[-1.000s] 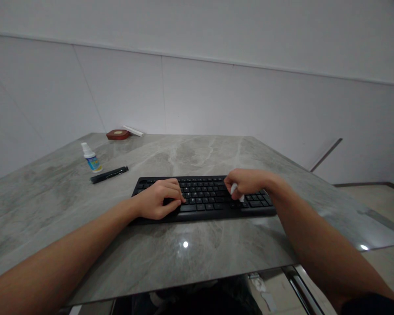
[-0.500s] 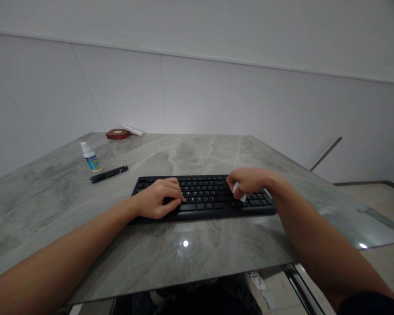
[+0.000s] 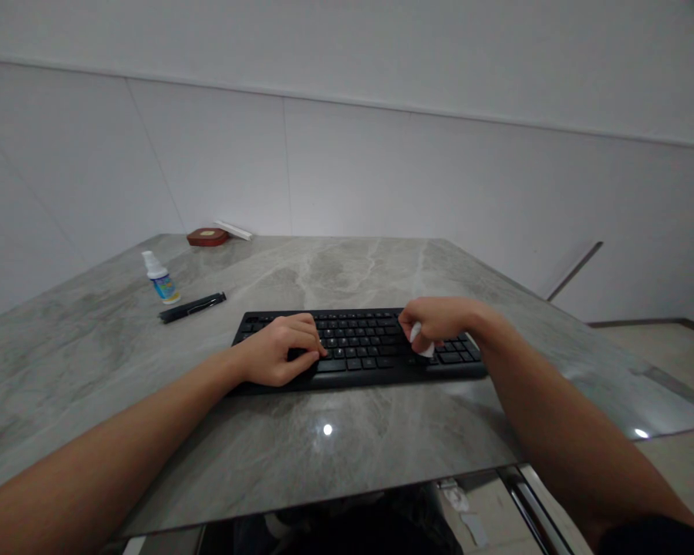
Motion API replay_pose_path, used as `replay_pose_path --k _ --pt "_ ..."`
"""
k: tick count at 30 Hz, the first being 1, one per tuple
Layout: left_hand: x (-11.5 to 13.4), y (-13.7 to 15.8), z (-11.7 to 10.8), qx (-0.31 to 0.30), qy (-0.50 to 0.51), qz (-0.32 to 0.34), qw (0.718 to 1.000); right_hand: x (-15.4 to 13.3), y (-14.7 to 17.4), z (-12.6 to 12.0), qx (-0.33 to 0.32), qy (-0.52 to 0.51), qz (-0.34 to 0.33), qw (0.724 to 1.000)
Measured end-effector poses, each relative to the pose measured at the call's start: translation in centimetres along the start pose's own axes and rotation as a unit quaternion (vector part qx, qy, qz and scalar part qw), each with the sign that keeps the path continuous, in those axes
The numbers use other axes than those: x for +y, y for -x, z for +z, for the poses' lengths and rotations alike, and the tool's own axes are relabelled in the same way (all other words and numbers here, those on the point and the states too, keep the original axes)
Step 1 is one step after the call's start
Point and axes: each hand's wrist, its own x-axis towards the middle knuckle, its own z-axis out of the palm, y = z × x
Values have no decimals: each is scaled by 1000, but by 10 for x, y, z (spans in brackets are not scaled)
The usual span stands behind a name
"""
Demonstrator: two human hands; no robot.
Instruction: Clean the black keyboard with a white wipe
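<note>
A black keyboard (image 3: 358, 341) lies on the grey marbled table, its long side towards me. My left hand (image 3: 282, 348) rests palm down across its left part, thumb apart from the fingers, holding nothing. Over the right part, my right hand (image 3: 433, 319) is closed around a crumpled white tissue (image 3: 422, 341), which pokes out below the fingers at the keys between the letter block and the number pad. My right fingertips are partly hidden.
To the left stand a white-topped spray bottle (image 3: 162, 279) and, beside it, a black pen-like item (image 3: 193, 307). A reddish-brown box (image 3: 207, 237) and a white strip (image 3: 234, 230) lie at the back. A wall borders the table's far edge.
The tissue in my right hand has shifted very slightly with the fingers. My left hand and the keyboard stay in place.
</note>
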Motion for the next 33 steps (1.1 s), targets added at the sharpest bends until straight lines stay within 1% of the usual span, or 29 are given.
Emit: replay_pose_path --k 2,3,4,8,10,11,15,17,18,21,23,25,30,33 --pt "0 0 0 -1 -2 0 1000 2 1 -1 -6 15 33 999" --pt "0 0 0 -1 -2 0 1000 2 1 -1 -7 15 35 999" --pt "0 0 0 -1 -2 -1 1000 1 1 -1 -5 10 26 1000" --pt "0 0 0 -1 -1 -3 1000 -7 -2 2 -4 -33 -67 997" --pt "0 0 0 -1 -2 -3 1000 -8 -3 3 -10 -47 -77 996" --pt "0 0 0 -1 -2 -3 1000 -7 -2 3 -12 -47 -64 997" --pt "1 -1 0 -1 -4 -3 1000 1 1 0 -5 -10 28 1000" --pt "1 -1 0 -2 -5 -4 1000 2 1 -1 -4 3 37 999" --pt "1 -1 0 -2 -5 -4 1000 1 1 0 -4 -1 23 1000" --pt "1 0 0 -2 -4 -4 1000 -4 -1 1 -8 -37 -52 998" --pt "1 0 -1 -2 -6 -4 1000 -6 -2 2 -12 -53 -74 996" --pt "1 0 -1 -5 -9 -3 1000 -5 -3 3 -10 -50 -56 997" --pt "1 0 0 -2 -4 -3 1000 6 -1 0 -3 -21 40 999" --pt "1 0 0 -2 -2 -5 1000 8 2 -1 2 -9 78 997"
